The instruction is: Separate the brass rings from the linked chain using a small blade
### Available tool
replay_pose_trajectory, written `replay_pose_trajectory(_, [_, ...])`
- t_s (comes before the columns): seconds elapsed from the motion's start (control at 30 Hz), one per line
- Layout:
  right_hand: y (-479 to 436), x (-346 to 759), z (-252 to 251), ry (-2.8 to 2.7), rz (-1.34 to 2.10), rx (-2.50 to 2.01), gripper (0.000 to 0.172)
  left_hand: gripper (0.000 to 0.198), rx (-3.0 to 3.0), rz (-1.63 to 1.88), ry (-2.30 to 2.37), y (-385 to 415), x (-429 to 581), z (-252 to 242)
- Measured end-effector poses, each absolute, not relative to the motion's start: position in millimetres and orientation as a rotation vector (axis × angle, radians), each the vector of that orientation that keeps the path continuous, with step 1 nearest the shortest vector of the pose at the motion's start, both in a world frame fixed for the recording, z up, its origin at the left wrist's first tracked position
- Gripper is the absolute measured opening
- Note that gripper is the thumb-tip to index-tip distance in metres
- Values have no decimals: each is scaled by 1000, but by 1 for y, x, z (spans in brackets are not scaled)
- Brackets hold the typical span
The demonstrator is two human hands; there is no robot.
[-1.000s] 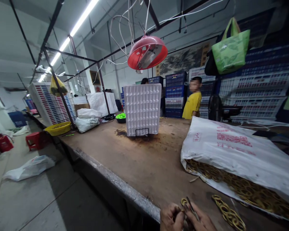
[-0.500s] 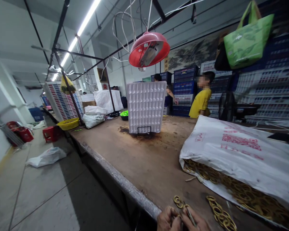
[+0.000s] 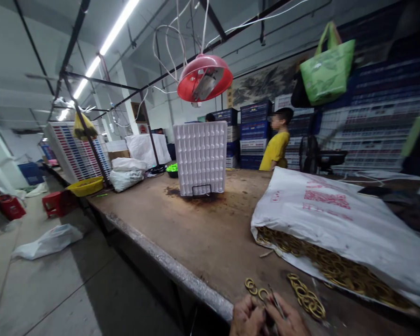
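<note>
Both hands down at the 6 o'clock edge of view, pressed together over the near edge of the bench (image 3: 203, 233). Left hand (image 3: 247, 319) curled closed round something small, can't tell what. Right hand (image 3: 287, 319) pinches a thin tool (image 3: 276, 303), tip pointing up to 12. Just past the fingertips, loose brass rings (image 3: 254, 287) lie on the bench; a linked ring chain (image 3: 306, 296) sits near them at 2 o'clock of the hands. Further at 2, a white sack (image 3: 336, 219) lies on its side, mouth open, more rings (image 3: 336, 270) spilling out. Straight at 12, well apart, a white tray (image 3: 200, 156) stands upright in a wire holder, red lamp (image 3: 205, 77) hanging above it. Person in a yellow shirt (image 3: 275, 149) stands beyond the bench at 1 o'clock. Green bag (image 3: 327, 70) hangs above at 2.
</note>
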State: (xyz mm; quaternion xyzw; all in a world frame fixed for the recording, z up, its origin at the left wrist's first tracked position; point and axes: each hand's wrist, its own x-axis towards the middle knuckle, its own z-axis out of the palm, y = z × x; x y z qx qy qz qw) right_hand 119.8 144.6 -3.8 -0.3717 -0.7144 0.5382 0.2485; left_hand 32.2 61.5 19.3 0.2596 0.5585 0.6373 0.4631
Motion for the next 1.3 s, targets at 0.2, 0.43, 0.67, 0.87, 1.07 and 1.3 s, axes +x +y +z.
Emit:
replay_pose_trajectory(0.2, [122,110,24,-1951,1337,-1006,33,50,685,1497,1296,49,20,27])
replay_pose_trajectory(0.43, [94,105,59,-1963,1225,-1004,22,35,703,1439,1191,25,6,36])
replay_pose_trajectory(0.67, [84,106,60,-1915,1305,-987,22,30,616,1438,1084,14,6,37])
replay_pose_trajectory(0.87, [83,113,51,-1939,1216,-1021,24,28,573,1439,1037,12,5,35])
replay_pose_trajectory(1.07, [75,123,39,-2333,858,-984,19,28,580,1432,1100,14,3,26])
replay_pose_trajectory(1.3, [72,124,35,-2475,621,-1045,30,29,698,1403,1183,15,3,18])
